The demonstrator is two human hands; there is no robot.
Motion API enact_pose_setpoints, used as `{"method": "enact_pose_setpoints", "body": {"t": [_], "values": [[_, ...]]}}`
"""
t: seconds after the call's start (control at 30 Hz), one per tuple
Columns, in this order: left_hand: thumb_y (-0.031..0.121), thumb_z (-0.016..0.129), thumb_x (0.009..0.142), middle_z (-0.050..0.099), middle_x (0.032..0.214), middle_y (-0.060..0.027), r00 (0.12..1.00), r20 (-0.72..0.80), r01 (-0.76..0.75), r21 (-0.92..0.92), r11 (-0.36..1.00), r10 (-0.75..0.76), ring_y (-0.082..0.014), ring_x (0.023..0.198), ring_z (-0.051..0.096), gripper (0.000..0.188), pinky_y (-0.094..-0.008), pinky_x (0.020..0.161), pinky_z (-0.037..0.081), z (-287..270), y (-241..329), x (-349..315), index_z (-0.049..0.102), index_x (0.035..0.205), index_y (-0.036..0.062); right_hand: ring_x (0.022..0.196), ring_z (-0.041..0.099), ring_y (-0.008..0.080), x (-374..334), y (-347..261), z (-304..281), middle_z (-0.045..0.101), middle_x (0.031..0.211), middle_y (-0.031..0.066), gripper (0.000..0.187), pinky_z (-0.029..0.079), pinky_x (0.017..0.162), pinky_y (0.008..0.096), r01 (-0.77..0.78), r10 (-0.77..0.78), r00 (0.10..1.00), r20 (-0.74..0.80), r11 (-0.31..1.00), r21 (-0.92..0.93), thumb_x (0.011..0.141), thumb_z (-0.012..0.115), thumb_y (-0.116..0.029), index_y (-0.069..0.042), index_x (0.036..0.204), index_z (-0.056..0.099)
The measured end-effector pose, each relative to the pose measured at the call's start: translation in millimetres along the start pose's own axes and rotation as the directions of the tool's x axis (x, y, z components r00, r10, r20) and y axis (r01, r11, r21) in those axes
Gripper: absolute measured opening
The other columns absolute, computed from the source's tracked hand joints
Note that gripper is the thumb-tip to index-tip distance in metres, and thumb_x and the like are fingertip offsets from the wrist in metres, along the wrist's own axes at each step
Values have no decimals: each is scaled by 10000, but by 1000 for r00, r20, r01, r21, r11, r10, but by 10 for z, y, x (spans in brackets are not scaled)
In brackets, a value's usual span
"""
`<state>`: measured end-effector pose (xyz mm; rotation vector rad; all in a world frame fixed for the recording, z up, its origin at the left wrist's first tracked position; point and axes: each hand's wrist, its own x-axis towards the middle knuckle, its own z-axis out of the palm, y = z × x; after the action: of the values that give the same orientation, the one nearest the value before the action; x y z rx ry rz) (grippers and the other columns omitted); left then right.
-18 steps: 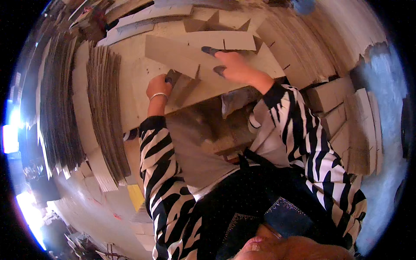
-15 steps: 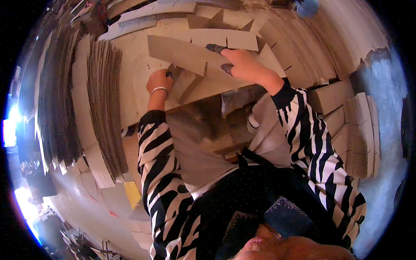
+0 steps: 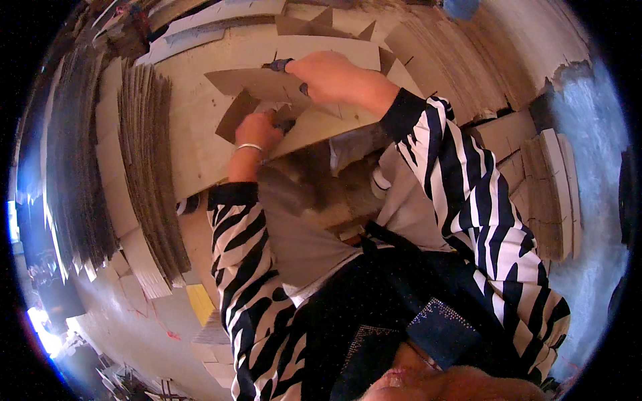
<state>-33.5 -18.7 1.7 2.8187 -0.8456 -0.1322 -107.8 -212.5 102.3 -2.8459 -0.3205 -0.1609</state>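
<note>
My right hand (image 3: 338,79), with dark coverings on its fingertips, pinches a long cardboard strip (image 3: 237,81) from above near its right part. Lower and to the left, my left hand (image 3: 259,130) is closed on a shorter cardboard piece (image 3: 235,115). That piece stands on edge, angled across the strip, close to the near edge of the wooden board (image 3: 187,150). Whether the two pieces are slotted together is hidden by my hands. Just beyond them lies another slotted strip (image 3: 328,45).
Tall stacks of cardboard sheets stand at the left (image 3: 144,174) and far right (image 3: 455,63). Crossed cardboard pieces (image 3: 306,27) lie at the back of the board. More cardboard (image 3: 545,194) leans at the right, beside blue sheeting (image 3: 588,160).
My right hand has moved left along the strip and turned inward. The shorter piece in my left hand has swung round to the left of that hand, which has shifted slightly right and nearer me.
</note>
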Motion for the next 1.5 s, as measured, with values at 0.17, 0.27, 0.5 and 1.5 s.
{"method": "enact_pose_setpoints", "body": {"t": [0.17,0.27,0.5,1.5], "values": [[192,622,757,671,962,-138,992,87,-102,105,989,93,-340,917,640,260,-453,763,531,182,65,-49,689,1007,177,866,602,394,0,133,110,635,878,177,344,470,693,508,38,-39,999,-12,999,-15,706,592,-47,-71,1048,574],[190,619,759,672,958,-139,991,114,-80,94,992,69,-338,907,643,252,-453,757,532,161,185,-91,690,999,172,835,612,390,-191,161,355,638,859,173,359,479,679,498,20,-17,996,83,999,-37,708,594,-39,-80,1064,571],[190,628,748,678,956,-133,988,121,-111,81,991,100,-329,893,646,251,-450,751,523,43,255,-164,689,986,138,822,630,384,-706,276,865,649,835,170,228,489,673,494,-97,91,994,66,991,90,743,584,-89,-86,970,612],[190,565,794,673,951,-187,971,-81,228,36,973,-225,-392,918,636,199,-488,752,505,97,110,588,584,965,90,1010,583,369,6,1773,83,621,1095,176,453,453,844,423,-249,262,927,-270,965,84,794,672,-237,-41,1170,512]]}}
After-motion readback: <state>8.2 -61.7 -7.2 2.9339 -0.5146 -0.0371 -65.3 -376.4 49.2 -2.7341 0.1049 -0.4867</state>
